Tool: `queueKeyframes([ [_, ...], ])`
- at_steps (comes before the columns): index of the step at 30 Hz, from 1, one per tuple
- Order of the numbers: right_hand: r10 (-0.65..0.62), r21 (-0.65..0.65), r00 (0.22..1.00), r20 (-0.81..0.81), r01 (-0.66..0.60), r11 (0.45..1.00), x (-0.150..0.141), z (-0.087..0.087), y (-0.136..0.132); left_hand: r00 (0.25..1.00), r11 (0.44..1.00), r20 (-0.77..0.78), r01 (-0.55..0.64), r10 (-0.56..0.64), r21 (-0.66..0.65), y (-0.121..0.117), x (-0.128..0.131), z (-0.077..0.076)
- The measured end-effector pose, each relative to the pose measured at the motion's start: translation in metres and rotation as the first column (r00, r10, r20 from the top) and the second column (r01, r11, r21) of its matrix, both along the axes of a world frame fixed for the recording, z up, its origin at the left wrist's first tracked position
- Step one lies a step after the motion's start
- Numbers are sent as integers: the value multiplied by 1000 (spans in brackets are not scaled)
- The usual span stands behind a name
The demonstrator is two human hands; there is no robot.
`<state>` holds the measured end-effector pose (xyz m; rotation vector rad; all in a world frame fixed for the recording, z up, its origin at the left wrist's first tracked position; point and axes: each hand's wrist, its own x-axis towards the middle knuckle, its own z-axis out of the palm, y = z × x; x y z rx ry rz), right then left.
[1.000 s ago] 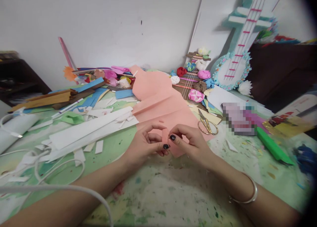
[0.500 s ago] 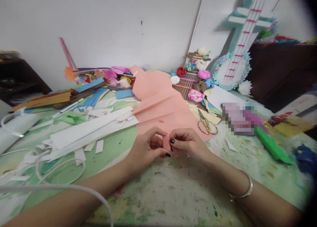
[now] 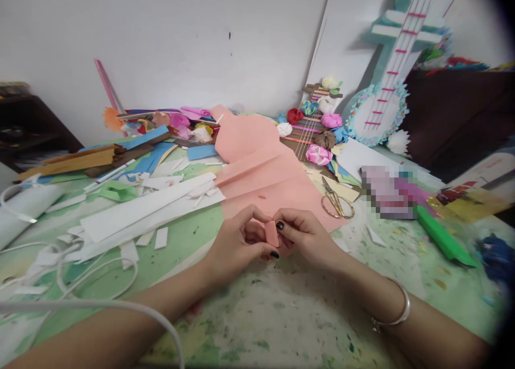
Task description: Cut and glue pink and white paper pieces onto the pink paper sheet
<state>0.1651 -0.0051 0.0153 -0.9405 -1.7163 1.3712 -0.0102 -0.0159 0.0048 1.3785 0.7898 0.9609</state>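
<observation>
Two hands, pink piece, inside their grip

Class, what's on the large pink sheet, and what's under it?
Scissors overlap the sheet at right; a white strip and a reddish scrap or mark also show. Anything underneath is hidden.

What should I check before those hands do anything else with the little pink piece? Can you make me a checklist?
1. Left hand holds the small pink piece: ok, it is between the thumb and fingers.
2. Right hand is at the piece too: ok, its thumb is at the edge.
3. Back of the piece looks neat: cannot tell, that side is hidden.
4. Scissors are apart from both hands: ok.
5. Big pink sheet is smooth: not ok, creases run across it.
6. White cable is off the left forearm: cannot tell, it crosses in front in this view.
</observation>
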Motion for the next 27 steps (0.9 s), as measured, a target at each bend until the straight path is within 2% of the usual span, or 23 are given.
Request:
queueKeyframes([
  [5,-50,8,998,-36,50,999,1,5,0,997,997,70,-8,14,-80,2,2,6],
  [7,-83,77,997,-3,83,994,5,8,3,996,993,88,13,-3,-117,4,1,8],
  [9,-220,225,968,121,189,956,14,11,9,993,987,110,46,-30,-153,4,0,9],
  [10,-340,334,917,209,260,906,21,12,14,992,985,122,61,-41,-164,4,-1,9],
  [11,-488,458,815,313,320,829,30,12,21,990,982,134,72,-49,-172,4,-1,10],
  [12,-626,575,663,411,344,742,40,12,27,988,981,148,78,-52,-176,4,-2,10],
  [13,-715,652,484,504,330,683,51,11,35,985,981,162,84,-55,-176,4,-2,10],
  [14,-738,678,301,604,293,674,63,10,42,983,981,173,87,-56,-175,3,-2,11],
  [16,-732,671,162,662,306,675,86,5,56,981,982,187,87,-55,-169,3,-2,10],
  [18,-702,643,90,706,336,689,105,0,66,980,984,192,77,-45,-163,3,-2,10],
  [21,-640,585,46,767,360,727,120,-4,74,980,985,197,65,-33,-161,3,-1,11],
  [27,-577,533,15,817,364,764,117,2,69,987,981,162,35,-3,-191,3,-2,15],
])
